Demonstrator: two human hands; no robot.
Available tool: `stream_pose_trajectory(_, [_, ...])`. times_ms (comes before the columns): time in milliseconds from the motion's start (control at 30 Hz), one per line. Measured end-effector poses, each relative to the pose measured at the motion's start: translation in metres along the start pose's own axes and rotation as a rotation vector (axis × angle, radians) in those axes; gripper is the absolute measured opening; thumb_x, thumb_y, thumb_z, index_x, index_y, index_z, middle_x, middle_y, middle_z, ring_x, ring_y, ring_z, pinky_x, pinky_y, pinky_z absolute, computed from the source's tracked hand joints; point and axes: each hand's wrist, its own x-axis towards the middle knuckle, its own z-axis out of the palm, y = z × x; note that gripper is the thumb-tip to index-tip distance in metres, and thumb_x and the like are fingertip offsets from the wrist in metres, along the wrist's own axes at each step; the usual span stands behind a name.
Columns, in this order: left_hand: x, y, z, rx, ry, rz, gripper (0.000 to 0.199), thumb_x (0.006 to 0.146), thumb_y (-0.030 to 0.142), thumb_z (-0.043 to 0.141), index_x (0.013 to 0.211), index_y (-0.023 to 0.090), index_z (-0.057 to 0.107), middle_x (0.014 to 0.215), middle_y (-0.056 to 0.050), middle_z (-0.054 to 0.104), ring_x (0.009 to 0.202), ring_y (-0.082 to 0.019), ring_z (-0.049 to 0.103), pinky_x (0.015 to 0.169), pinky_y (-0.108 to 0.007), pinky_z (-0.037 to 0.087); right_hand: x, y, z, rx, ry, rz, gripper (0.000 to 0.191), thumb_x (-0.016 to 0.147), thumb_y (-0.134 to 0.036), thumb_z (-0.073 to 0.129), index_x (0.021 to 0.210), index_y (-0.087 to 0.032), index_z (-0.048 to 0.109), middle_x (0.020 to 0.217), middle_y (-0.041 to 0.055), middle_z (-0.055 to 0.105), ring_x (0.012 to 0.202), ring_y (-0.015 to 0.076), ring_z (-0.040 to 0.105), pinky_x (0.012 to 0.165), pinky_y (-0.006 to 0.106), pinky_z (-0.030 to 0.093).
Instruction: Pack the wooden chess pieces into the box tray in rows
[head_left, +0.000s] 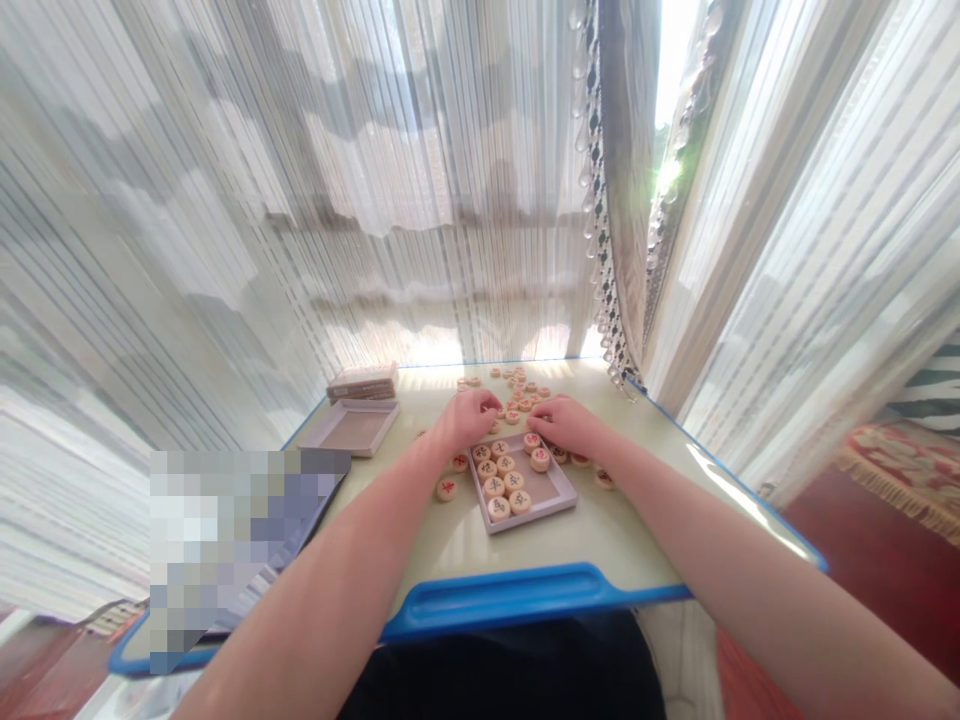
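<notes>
An open shallow box [541, 492] lies on the pale table [645, 540] in front of me. Two columns of round pieces with dark characters [496, 487] fill its left side, and two red-marked pieces [540, 460] sit at its upper right. Just beyond the box's far left corner is my left hand [474, 412], its fingers curled together at loose pieces; what they pinch is too small to make out. My right hand [561, 420] reaches over the far right corner, fingers bent down around a small piece [534, 423]. Scattered pieces [523, 403] lie between and beyond both hands.
At the back left stand a second shallow tray [352, 428] and a stack of flat boxes [363, 382]. A dark-edged, partly pixelated object covers the left side. More pieces [446, 489] flank the box. The table has a raised blue rim [510, 597]; curtains hang behind.
</notes>
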Motion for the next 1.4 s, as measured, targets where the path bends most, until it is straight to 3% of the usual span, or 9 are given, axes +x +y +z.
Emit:
stream_pose_trajectory(100, [-0.002, 0.002, -0.003, 0.088, -0.039, -0.023, 0.025, 0.066, 0.026, 0.047, 0.078, 0.018, 0.067, 0.070, -0.001, 0.065, 0.066, -0.015, 0.057, 0.060, -0.024, 0.043, 0.002, 0.004, 0.002, 0.057, 0.001, 0.018, 0.023, 0.079, -0.025, 0.047, 0.080, -0.024, 0.070, 0.086, 0.0029, 0.067, 0.089, 0.0193, 0.054, 0.081, 0.030, 0.041])
stream_pose_trajectory(267, [-0.003, 0.007, -0.008, 0.029, -0.118, -0.032, 0.024, 0.066, 0.030, 0.051, 0.077, 0.018, 0.068, 0.070, 0.000, 0.066, 0.064, -0.013, 0.056, 0.056, -0.022, 0.042, 0.002, 0.010, 0.001, 0.132, -0.027, -0.069, 0.038, 0.069, -0.006, 0.044, 0.088, -0.026, 0.071, 0.104, -0.0005, 0.063, 0.100, 0.0171, 0.050, 0.092, 0.028, 0.037])
stream_pose_trajectory(433, [-0.006, 0.017, -0.006, -0.072, -0.204, 0.011, 0.027, 0.068, 0.035, 0.052, 0.078, 0.019, 0.071, 0.071, 0.000, 0.067, 0.062, -0.013, 0.055, 0.060, -0.023, 0.042, 0.000, 0.016, -0.008, 0.002, -0.041, 0.020, 0.027, 0.071, -0.021, 0.051, 0.090, -0.026, 0.070, 0.100, 0.0011, 0.065, 0.099, 0.0203, 0.051, 0.088, 0.031, 0.039])
stream_pose_trajectory(667, [-0.008, 0.020, -0.003, -0.104, -0.158, 0.044, 0.026, 0.068, 0.035, 0.053, 0.076, 0.018, 0.071, 0.066, -0.001, 0.067, 0.060, -0.013, 0.055, 0.054, -0.022, 0.039, 0.000, 0.023, -0.008, -0.132, 0.031, 0.116, 0.013, 0.068, -0.033, 0.059, 0.069, -0.024, 0.068, 0.072, 0.0040, 0.066, 0.078, 0.0214, 0.057, 0.061, 0.028, 0.043])
stream_pose_trajectory(833, [-0.007, 0.014, -0.003, -0.068, -0.121, 0.056, 0.024, 0.068, 0.032, 0.052, 0.070, 0.017, 0.070, 0.059, 0.000, 0.063, 0.055, -0.012, 0.051, 0.051, -0.022, 0.036, -0.001, 0.022, -0.006, -0.029, 0.076, 0.165, 0.015, 0.068, -0.032, 0.061, 0.075, -0.021, 0.066, 0.074, 0.0032, 0.067, 0.070, 0.0177, 0.058, 0.060, 0.026, 0.042])
stream_pose_trajectory(933, [-0.006, 0.011, -0.003, -0.077, -0.129, 0.044, 0.025, 0.068, 0.035, 0.053, 0.068, 0.016, 0.069, 0.057, 0.000, 0.061, 0.054, -0.011, 0.050, 0.051, -0.023, 0.035, -0.001, 0.013, -0.010, 0.205, 0.155, 0.141, 0.023, 0.069, -0.030, 0.060, 0.088, -0.019, 0.065, 0.082, 0.0042, 0.067, 0.071, 0.0161, 0.059, 0.063, 0.027, 0.044])
stream_pose_trajectory(1167, [-0.006, 0.022, -0.009, -0.552, -0.280, -0.048, 0.038, 0.071, 0.045, 0.055, 0.092, 0.015, 0.067, 0.086, -0.007, 0.067, 0.065, -0.012, 0.053, 0.056, -0.023, 0.040, -0.006, -0.014, -0.019, 0.786, 0.295, 0.023, 0.030, 0.072, -0.034, 0.059, 0.096, -0.016, 0.062, 0.083, 0.0046, 0.065, 0.069, 0.0130, 0.058, 0.061, 0.026, 0.048])
stream_pose_trajectory(1267, [-0.007, 0.029, -0.013, -0.779, -0.321, -0.083, 0.039, 0.071, 0.045, 0.059, 0.094, 0.014, 0.066, 0.091, -0.010, 0.066, 0.068, -0.012, 0.055, 0.056, -0.023, 0.042, -0.008, -0.020, -0.020, 0.846, 0.308, -0.017, 0.032, 0.072, -0.033, 0.060, 0.100, -0.018, 0.060, 0.088, 0.0048, 0.063, 0.071, 0.0126, 0.057, 0.065, 0.027, 0.048])
stream_pose_trajectory(1400, [-0.008, 0.033, -0.015, -0.940, -0.337, -0.113, 0.034, 0.069, 0.043, 0.063, 0.086, 0.014, 0.067, 0.077, -0.006, 0.064, 0.065, -0.010, 0.055, 0.058, -0.023, 0.041, -0.008, -0.022, -0.018, 0.823, 0.311, -0.073, 0.034, 0.073, -0.033, 0.060, 0.105, -0.020, 0.057, 0.090, 0.0039, 0.062, 0.071, 0.0120, 0.056, 0.065, 0.028, 0.048])
